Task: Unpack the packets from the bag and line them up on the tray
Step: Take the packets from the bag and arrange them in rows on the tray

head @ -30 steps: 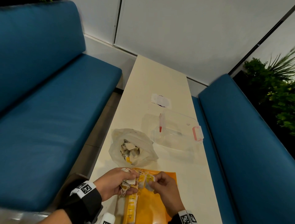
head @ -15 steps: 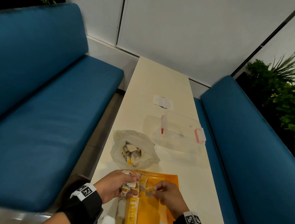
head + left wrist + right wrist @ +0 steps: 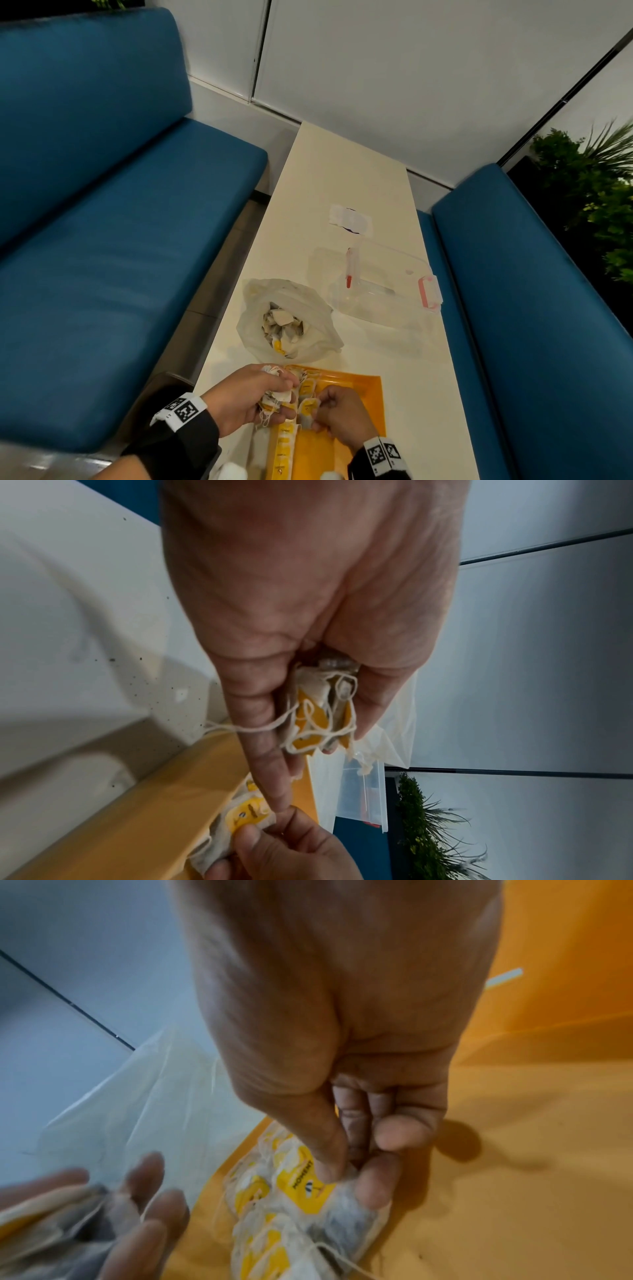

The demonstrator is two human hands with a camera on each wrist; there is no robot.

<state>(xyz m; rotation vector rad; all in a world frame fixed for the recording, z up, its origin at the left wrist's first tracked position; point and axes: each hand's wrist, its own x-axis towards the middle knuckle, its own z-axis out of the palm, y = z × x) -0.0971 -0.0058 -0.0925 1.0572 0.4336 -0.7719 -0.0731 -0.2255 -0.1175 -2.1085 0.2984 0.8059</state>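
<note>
From my station I saw the left hand (image 3: 246, 397) curled round a bunch of packets (image 3: 275, 399) with tangled strings, its grip closed on them at the left edge of the orange tray (image 3: 359, 387). The right hand (image 3: 337, 416) pinched a single packet (image 3: 306, 407) between thumb and fingertips, low over the tray beside a row of packets (image 3: 282, 452) lined along its left side. The bag (image 3: 315, 308) lay open on the counter (image 3: 342, 178) just beyond the tray, more packets inside. A clear box (image 3: 387, 291) sat to its right.
</note>
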